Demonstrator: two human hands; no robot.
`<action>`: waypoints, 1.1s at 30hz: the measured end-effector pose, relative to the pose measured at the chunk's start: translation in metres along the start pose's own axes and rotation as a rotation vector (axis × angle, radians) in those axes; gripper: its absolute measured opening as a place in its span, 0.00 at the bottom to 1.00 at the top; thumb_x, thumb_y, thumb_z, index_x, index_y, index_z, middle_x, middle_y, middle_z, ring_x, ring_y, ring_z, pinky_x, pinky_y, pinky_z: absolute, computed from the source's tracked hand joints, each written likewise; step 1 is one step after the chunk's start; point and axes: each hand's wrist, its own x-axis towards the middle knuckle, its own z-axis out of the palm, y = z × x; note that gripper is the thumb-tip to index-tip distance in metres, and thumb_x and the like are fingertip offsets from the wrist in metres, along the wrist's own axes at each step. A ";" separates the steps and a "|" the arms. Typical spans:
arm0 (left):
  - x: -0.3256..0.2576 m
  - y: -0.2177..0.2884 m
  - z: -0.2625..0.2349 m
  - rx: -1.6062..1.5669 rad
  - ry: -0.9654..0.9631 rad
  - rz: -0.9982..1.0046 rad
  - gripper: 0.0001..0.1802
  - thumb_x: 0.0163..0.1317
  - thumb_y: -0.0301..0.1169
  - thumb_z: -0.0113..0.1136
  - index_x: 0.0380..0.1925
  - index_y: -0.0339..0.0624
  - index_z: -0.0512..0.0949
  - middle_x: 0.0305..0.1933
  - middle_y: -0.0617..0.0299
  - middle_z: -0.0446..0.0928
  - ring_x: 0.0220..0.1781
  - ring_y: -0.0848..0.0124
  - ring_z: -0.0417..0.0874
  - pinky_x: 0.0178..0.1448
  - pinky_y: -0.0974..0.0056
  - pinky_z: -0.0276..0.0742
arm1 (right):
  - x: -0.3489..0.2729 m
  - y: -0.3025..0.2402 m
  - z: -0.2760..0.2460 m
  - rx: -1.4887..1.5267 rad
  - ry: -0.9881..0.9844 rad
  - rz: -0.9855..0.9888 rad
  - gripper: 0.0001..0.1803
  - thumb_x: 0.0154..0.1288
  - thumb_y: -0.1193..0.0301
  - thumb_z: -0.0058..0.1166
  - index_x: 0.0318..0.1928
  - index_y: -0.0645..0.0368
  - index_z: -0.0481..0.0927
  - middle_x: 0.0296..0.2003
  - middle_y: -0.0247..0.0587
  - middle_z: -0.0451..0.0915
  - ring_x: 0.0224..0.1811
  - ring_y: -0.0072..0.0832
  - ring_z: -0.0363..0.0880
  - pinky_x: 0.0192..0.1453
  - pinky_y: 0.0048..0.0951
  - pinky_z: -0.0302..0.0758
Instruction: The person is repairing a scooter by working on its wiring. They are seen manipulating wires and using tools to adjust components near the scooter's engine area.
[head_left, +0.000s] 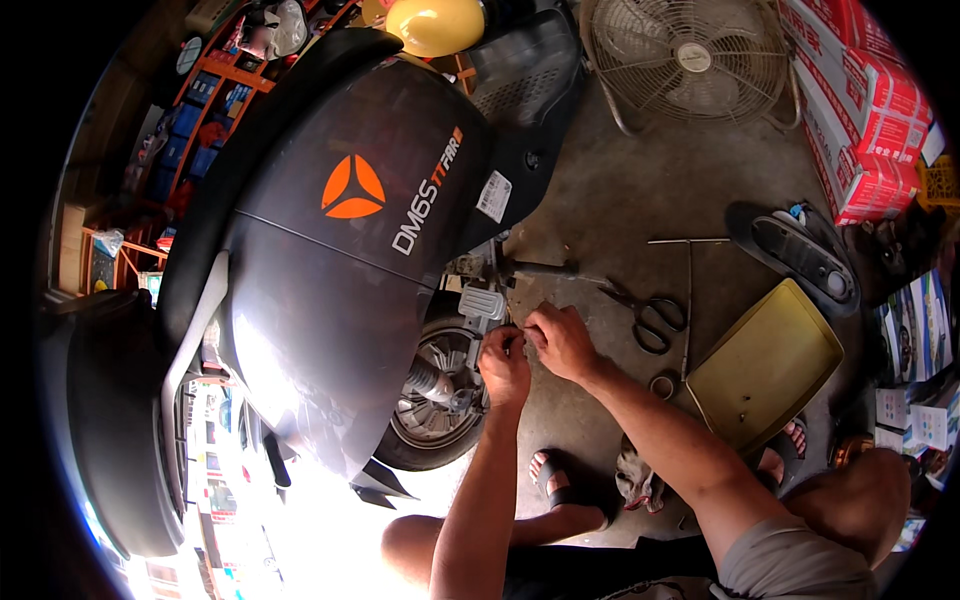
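Note:
My left hand [504, 368] and my right hand [562, 343] are close together, each with its fingers pinched. Whatever lies between the fingertips is too small to make out. Both hands are beside the rear wheel [436, 420] of a scooter with a dark grey body panel [330, 270] and an orange emblem. Just beyond the left hand is a grey footrest [482, 303]. A spring shock absorber [428, 380] shows in front of the wheel. On the floor to the right of my right hand lie black-handled scissors [658, 325].
Right of the scissors lie a T-handle wrench [688, 290], a tape roll [663, 384] and a yellowish tray [765, 365] holding small parts. A crumpled glove or rag [637, 475] lies near my feet. Farther off stand a floor fan [690, 57], a black plastic part [800, 260] and red-white cartons [865, 120].

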 end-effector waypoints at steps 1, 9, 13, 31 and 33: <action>0.000 0.000 0.000 0.006 0.001 0.007 0.04 0.54 0.21 0.58 0.30 0.38 0.79 0.34 0.51 0.79 0.39 0.52 0.80 0.45 0.55 0.74 | 0.000 0.001 0.002 -0.014 0.015 0.002 0.06 0.53 0.76 0.57 0.32 0.55 0.74 0.29 0.41 0.77 0.33 0.43 0.77 0.39 0.42 0.67; -0.002 0.007 -0.002 0.086 0.021 0.115 0.04 0.54 0.22 0.59 0.31 0.38 0.79 0.34 0.53 0.80 0.37 0.58 0.81 0.43 0.59 0.76 | 0.018 0.015 0.003 1.138 -0.446 1.385 0.12 0.60 0.71 0.48 0.19 0.58 0.73 0.14 0.29 0.69 0.17 0.19 0.67 0.27 0.29 0.69; -0.001 0.008 -0.001 0.068 0.009 0.077 0.04 0.53 0.21 0.58 0.30 0.38 0.78 0.34 0.52 0.79 0.38 0.55 0.80 0.45 0.57 0.75 | 0.005 0.010 0.000 0.952 -0.271 1.034 0.09 0.63 0.70 0.51 0.29 0.61 0.78 0.23 0.33 0.76 0.22 0.20 0.73 0.28 0.28 0.72; -0.001 0.007 0.000 0.077 0.019 0.079 0.04 0.54 0.22 0.59 0.31 0.37 0.79 0.34 0.53 0.80 0.36 0.58 0.81 0.42 0.59 0.76 | 0.005 0.005 0.008 0.831 -0.206 1.016 0.07 0.59 0.72 0.53 0.24 0.54 0.74 0.17 0.32 0.73 0.19 0.30 0.72 0.31 0.36 0.72; -0.001 0.008 0.000 0.081 0.021 0.079 0.04 0.54 0.22 0.59 0.31 0.37 0.79 0.34 0.53 0.79 0.36 0.58 0.81 0.42 0.59 0.76 | 0.008 0.012 0.006 1.255 -0.367 1.368 0.09 0.61 0.69 0.54 0.24 0.50 0.75 0.17 0.27 0.72 0.18 0.19 0.69 0.30 0.35 0.73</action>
